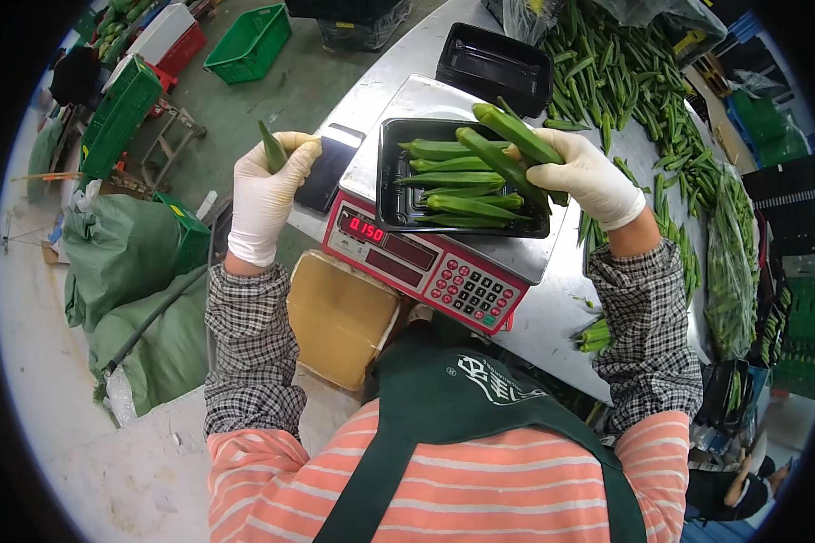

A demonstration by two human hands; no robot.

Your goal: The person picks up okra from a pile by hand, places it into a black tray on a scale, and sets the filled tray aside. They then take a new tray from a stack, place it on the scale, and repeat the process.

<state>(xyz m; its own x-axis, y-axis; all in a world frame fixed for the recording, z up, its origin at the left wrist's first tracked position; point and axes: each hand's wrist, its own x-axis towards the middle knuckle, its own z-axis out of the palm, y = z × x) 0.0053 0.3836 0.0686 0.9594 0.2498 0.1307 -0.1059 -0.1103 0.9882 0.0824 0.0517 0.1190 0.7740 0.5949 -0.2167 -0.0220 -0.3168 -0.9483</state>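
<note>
My gloved left hand (267, 195) is closed around an okra pod (271, 147), held up left of the scale (430, 258). My gloved right hand (598, 176) grips several okra pods (516, 134) over the right side of a black tray (387, 172). More okra pods (453, 181) lie side by side in that tray, which rests on the scale's metal plate. In red digits, the display (364, 229) reads 0.150. My right fingertips are partly hidden behind the pods they hold.
Stacked black trays (495, 68) stand behind the scale on the metal table (371, 86). A large okra heap (625, 77) covers the table's far right. A dark flat device (330, 167) lies left of the scale. Below it is a tan-topped stool (344, 317). Green sacks (136, 262) sit at left.
</note>
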